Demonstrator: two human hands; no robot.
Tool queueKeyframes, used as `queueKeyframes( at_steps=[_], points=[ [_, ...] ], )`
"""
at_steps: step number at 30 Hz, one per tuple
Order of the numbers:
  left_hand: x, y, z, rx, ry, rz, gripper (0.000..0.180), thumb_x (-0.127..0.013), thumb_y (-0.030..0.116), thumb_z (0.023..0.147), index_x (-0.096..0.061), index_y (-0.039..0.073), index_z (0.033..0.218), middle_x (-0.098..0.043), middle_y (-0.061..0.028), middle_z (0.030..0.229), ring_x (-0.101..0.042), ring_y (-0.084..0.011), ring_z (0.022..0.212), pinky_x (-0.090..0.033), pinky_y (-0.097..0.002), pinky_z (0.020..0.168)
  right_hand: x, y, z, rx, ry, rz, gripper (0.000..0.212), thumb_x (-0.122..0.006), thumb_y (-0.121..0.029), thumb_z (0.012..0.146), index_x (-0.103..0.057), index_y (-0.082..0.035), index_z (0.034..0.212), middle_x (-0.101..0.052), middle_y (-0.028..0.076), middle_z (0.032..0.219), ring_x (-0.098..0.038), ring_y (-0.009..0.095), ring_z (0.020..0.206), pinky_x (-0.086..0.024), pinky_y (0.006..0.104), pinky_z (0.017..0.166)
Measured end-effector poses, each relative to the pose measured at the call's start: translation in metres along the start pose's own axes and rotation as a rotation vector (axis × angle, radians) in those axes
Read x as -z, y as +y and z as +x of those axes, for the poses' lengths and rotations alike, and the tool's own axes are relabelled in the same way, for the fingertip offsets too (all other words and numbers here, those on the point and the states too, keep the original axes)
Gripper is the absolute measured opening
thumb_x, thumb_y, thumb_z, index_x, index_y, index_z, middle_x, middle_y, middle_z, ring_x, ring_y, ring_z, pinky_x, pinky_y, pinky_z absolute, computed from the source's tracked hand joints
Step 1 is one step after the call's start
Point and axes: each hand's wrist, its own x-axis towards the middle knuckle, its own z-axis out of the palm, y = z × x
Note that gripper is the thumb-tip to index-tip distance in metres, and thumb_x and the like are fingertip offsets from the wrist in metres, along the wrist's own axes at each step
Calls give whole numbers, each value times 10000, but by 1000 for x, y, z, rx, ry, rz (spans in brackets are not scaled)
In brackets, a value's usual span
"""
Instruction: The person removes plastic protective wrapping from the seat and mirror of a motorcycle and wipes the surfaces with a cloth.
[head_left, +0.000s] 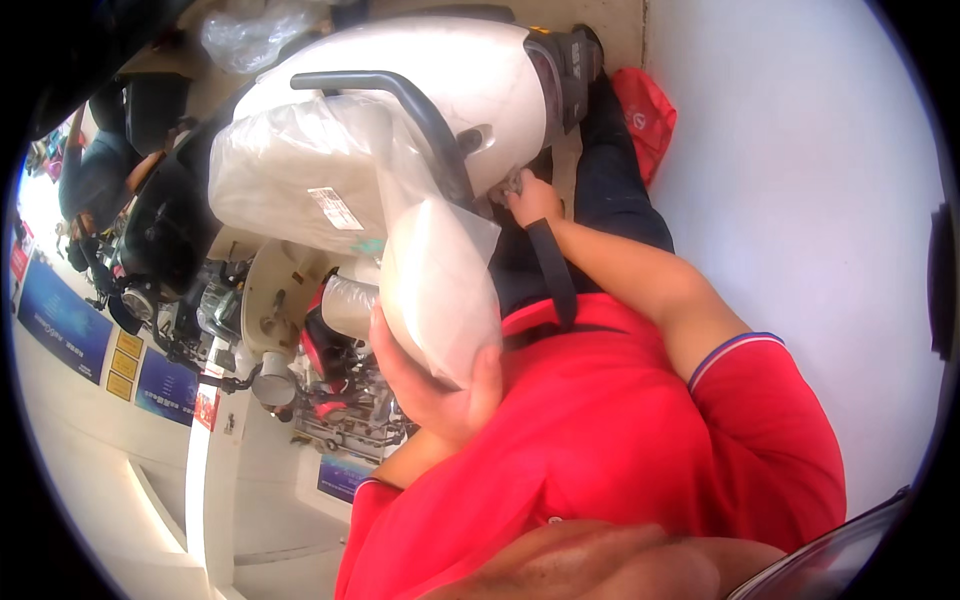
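Observation:
A cream-white scooter (400,55) fills the upper middle of the view, its seat (275,175) wrapped in clear plastic with a paper label on it. A dark grab rail (395,85) curves over the seat. My left hand (440,395) is closed round the lower end of a rounded, pale pad (440,280), also under plastic, with thumb and fingers on opposite sides. At the scooter's rear side panel, my right hand (538,203) presses a crumpled greyish cloth (507,187) low against the body. A black strap hangs at my right wrist.
A red bag or cover (645,120) lies against the white wall (800,200) on the right. Several other scooters and motorbikes, including a black one (165,230), stand on the left. Loose clear plastic (255,35) is at the top. Blue posters (65,315) hang beyond.

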Motion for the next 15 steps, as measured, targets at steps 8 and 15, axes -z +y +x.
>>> queueKeyframes(
  at_steps=[8,15],
  points=[
    [0,-5,4,-68,8,40,907,-754,217,778,-221,-111,1435,-396,-265,1377,-475,-354,1220,-388,-409,1013,23,23,47,-361,163,549,326,-622,-150,692,-660,38,956,-684,232,907,-669,373,867,-514,427,770],
    [2,-1,-1,-60,21,51,906,-753,184,780,-209,-109,1443,-388,-257,1387,-473,-352,1224,-366,-403,1031,136,-33,94,193,590,164,395,-605,-301,755,-649,-43,1052,-673,221,985,-626,410,941,-496,464,830]
  ],
)
